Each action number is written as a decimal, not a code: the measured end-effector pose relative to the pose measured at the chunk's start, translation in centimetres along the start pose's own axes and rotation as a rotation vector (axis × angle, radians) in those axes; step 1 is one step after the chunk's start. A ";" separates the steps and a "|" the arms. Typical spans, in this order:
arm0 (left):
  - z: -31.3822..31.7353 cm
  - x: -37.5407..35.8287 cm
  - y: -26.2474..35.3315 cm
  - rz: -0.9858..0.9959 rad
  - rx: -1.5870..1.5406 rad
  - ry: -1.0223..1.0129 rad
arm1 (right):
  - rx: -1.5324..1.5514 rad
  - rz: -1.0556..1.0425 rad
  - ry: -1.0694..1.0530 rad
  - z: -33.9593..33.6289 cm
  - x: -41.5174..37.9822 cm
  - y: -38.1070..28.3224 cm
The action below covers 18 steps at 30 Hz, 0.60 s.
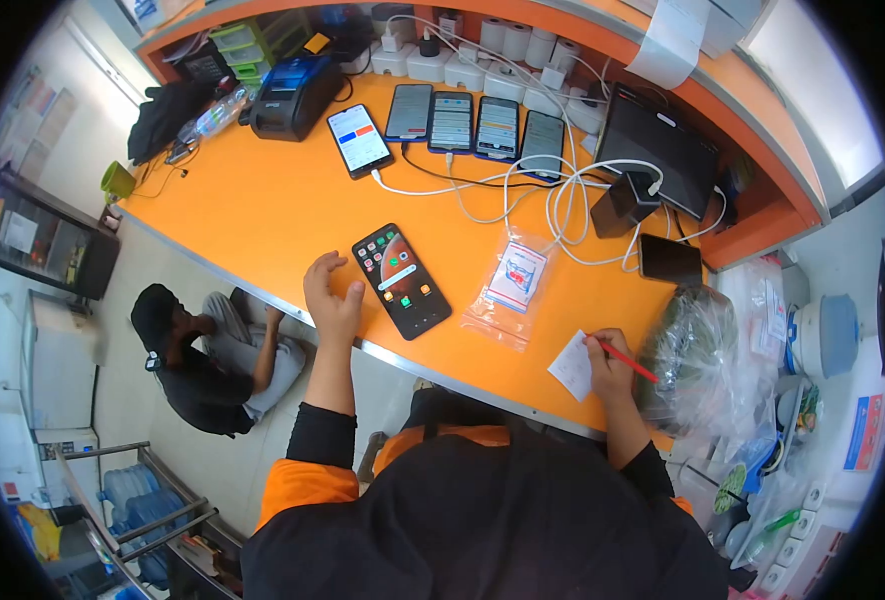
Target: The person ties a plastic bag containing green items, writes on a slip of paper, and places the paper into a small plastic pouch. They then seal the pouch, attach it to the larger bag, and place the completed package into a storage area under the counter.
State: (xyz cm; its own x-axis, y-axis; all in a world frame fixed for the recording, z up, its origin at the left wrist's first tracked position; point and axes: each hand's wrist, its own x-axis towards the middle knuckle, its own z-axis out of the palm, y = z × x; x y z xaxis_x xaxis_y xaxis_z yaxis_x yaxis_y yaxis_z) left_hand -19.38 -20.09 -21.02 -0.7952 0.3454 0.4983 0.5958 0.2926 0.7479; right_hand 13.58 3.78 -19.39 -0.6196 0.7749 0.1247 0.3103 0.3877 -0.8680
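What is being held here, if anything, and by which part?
The right hand holds a red pen near its end by the paper; the left hand holds nothing.

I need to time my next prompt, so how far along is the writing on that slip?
Some looks done: faint marks show on the white slip. In hand: the right hand holds a red pen at the slip; the left hand is open beside a lit phone. Left: probably some writing, as the pen isn't down; the marks are too small to tell how much.
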 end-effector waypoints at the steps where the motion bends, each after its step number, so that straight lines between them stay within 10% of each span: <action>1: 0.0 0.1 0.1 -0.016 -0.032 0.034 | 0.003 0.004 0.000 0.0 0.0 -0.1; 10: 1.3 0.6 2.9 -0.068 0.683 -0.207 | 0.037 -0.055 0.030 0.1 0.0 0.8; 18: 0.0 -1.0 0.7 0.273 0.185 0.113 | 0.052 -0.066 0.010 -0.2 0.0 1.3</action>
State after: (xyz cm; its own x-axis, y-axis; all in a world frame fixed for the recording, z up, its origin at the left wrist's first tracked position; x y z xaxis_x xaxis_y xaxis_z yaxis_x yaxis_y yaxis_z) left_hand -18.16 -20.17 -20.97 -0.6051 0.3351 0.7222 0.7902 0.3635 0.4934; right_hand 14.08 4.42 -20.45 -0.6304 0.7535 0.1867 0.2309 0.4116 -0.8816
